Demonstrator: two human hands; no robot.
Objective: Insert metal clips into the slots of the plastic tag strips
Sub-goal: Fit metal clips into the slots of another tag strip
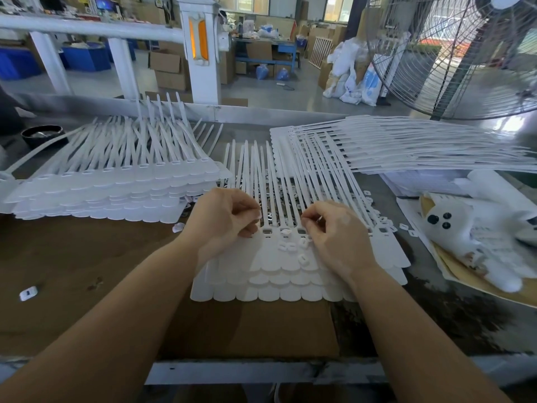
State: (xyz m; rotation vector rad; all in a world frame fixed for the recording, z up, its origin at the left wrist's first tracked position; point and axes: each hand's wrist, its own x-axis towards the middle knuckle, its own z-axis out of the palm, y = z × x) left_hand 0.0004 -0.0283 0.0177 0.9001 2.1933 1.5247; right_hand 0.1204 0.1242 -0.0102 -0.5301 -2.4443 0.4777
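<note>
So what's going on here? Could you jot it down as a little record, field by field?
place: workbench in a workshop
work piece: stack of white tag strips in front of the person
left hand: fingers curled, resting on the strips' left end
right hand: pinching a small clip above the slots
loose pieces: small white caps lying on the strips
other stacks: one pile left, one right
nearby: fan, plush toy

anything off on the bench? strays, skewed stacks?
A few strays: one small white piece lies alone on the brown cardboard at far left, away from the work. More loose pieces are scattered right of the center strip stack. The left stack has tails crossing unevenly. No damage visible.
</note>
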